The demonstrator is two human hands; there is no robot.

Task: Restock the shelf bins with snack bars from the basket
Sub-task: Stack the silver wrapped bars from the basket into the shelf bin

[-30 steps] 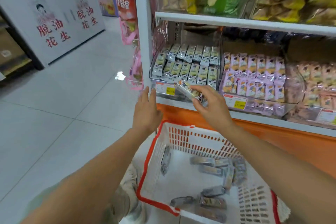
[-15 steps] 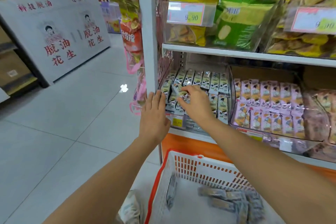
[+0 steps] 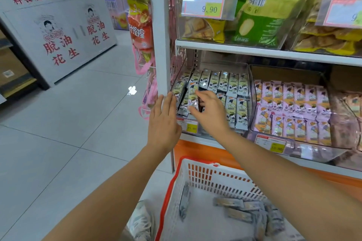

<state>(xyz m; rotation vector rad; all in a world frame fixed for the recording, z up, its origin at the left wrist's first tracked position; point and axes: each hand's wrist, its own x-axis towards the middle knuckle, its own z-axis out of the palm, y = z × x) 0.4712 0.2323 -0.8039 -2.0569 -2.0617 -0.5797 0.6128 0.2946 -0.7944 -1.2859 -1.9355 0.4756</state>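
Grey-green wrapped bars stand in rows in the clear bin (image 3: pixel 251 92) on the lower shelf. I have the right hand (image 3: pixel 210 115) at the bin's front left corner, thumb and curled fingers pinching one snack bar (image 3: pixel 193 96) to stand it in line. The left hand (image 3: pixel 163 123) lies flat at the bin's front edge beside the white upright (image 3: pixel 159 45), fingers straight and pressed together, I judge to keep the row from toppling. More loose bars (image 3: pixel 239 208) wait in the red-rimmed basket (image 3: pixel 166 197) below.

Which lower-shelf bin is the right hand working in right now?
The leftmost bin, against the white upright, filled with grey-green bars; the right hand pinches a bar there. The neighbouring bin holds pink wrappers.
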